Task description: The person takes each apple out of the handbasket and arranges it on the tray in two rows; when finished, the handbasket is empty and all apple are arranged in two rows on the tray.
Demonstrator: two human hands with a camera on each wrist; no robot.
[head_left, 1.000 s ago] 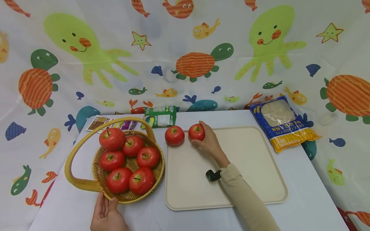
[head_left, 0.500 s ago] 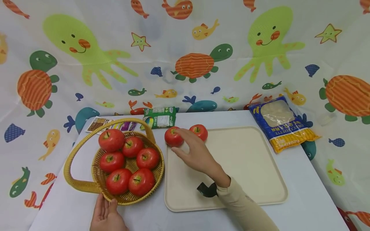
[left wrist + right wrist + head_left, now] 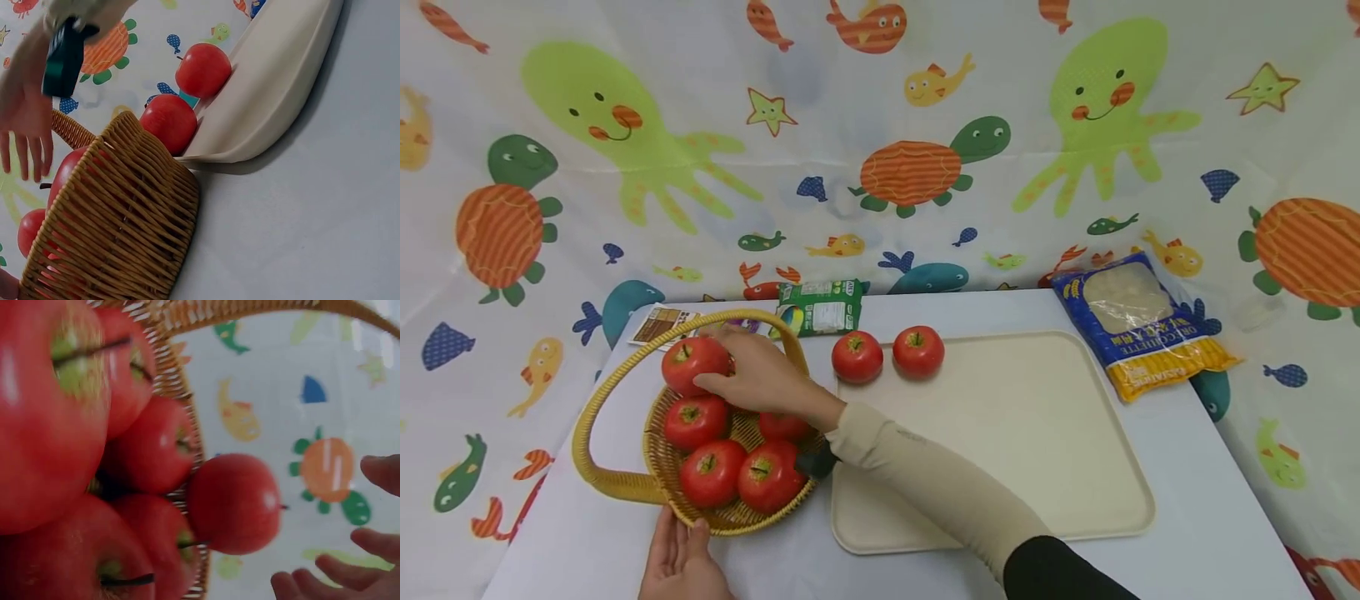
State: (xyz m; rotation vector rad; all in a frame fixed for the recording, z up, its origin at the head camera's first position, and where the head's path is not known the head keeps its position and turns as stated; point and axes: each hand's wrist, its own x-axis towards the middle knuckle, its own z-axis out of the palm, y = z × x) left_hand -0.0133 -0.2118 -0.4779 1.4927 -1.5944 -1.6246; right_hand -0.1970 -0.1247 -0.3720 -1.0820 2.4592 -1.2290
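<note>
A wicker basket (image 3: 741,527) with a tall arched handle stands at the left with several red apples in it. My right hand (image 3: 763,375) reaches over it, thumb beside the topmost apple (image 3: 694,365). In the right wrist view the fingers of this right hand (image 3: 350,575) are spread, with a gap to the nearest apple (image 3: 234,503). My left hand (image 3: 683,560) touches the basket's near side, its fingers partly hidden by the basket. Two more apples, one on the left (image 3: 857,357) and one on the right (image 3: 918,351), sit side by side along the far-left edge of a beige tray (image 3: 1000,450).
A blue and yellow pasta bag (image 3: 1138,325) lies beyond the tray's right corner. Behind the basket are a green packet (image 3: 820,307) and a brown printed card (image 3: 662,323). A sea-animal curtain (image 3: 850,100) hangs at the table's back. A dark device (image 3: 816,460) is on my right wrist.
My right hand has let go of the right-hand apple on the tray and moved left over the basket. My left hand has stayed at the basket's near side.
</note>
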